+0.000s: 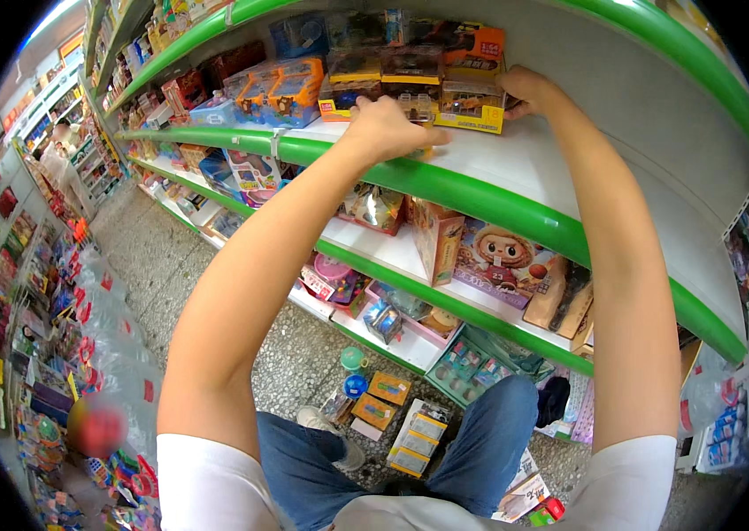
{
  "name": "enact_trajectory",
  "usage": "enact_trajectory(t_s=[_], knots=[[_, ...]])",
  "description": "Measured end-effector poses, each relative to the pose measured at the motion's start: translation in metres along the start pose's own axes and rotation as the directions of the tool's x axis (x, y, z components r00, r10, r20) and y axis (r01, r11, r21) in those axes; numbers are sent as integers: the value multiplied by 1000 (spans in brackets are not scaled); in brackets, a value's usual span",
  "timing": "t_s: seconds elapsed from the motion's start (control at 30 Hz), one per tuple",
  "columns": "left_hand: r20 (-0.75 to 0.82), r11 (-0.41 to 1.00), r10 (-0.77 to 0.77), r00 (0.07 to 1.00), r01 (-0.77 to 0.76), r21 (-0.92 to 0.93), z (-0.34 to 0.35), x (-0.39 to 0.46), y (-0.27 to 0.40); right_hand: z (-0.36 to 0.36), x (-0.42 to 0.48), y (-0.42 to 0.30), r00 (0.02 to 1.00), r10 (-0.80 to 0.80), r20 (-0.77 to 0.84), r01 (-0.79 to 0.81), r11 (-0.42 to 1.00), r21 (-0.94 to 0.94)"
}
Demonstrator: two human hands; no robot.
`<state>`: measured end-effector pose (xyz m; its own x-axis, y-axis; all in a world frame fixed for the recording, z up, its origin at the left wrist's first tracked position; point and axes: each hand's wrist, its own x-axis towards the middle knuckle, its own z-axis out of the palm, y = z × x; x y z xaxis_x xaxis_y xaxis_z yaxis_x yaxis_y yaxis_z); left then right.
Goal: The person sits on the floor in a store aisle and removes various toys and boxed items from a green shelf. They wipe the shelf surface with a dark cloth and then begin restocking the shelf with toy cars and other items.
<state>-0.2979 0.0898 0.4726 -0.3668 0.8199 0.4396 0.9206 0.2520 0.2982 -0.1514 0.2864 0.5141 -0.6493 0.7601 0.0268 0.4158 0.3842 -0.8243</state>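
On the upper white shelf with a green edge, several boxed toy cars stand stacked. My left hand point(391, 129) is at the front of the stack, over a small clear-topped box point(415, 106); its fingertips are partly hidden, so its hold is unclear. The thumb of that hand points right, away from the fingers. My right hand point(525, 91) touches the right side of the stack, beside a yellow window box point(474, 109) with a toy vehicle inside. Behind it stands an orange and black box point(480, 50). Orange and blue toy packages point(294, 89) stand left of the stack.
The green shelf edge point(480, 194) runs below my hands. Lower shelves hold a boxed doll-like figure point(500, 255) and a teal tray point(464, 365). Between my legs, yellow-banded boxes point(419, 435) and orange boxes point(374, 411) lie on the speckled floor. A person point(62, 159) stands far down the aisle.
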Motion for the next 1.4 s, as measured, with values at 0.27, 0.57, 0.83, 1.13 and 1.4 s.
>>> enact_trajectory(t_s=[0.27, 0.57, 0.83, 1.13, 1.4], knots=[[380, 911, 23, 925, 137, -388, -18, 16, 7, -67, 46, 66, 906, -371, 202, 412, 882, -229], [361, 937, -98, 927, 208, -280, -15, 8, 4, -16, -27, 1, 987, 162, 23, -162, 987, -9], [60, 999, -51, 997, 51, 6, -24, 5, -4, -12, -49, -8, 993, -4, -119, 22, 989, 147], [-64, 893, -102, 993, 63, -445, -132, -82, -73, -71, -109, 4, 971, 132, -199, -106, 985, 136], [72, 631, -350, 934, 291, -719, -97, -209, -149, -73, -175, 24, 920, 218, -327, -127, 952, 279]])
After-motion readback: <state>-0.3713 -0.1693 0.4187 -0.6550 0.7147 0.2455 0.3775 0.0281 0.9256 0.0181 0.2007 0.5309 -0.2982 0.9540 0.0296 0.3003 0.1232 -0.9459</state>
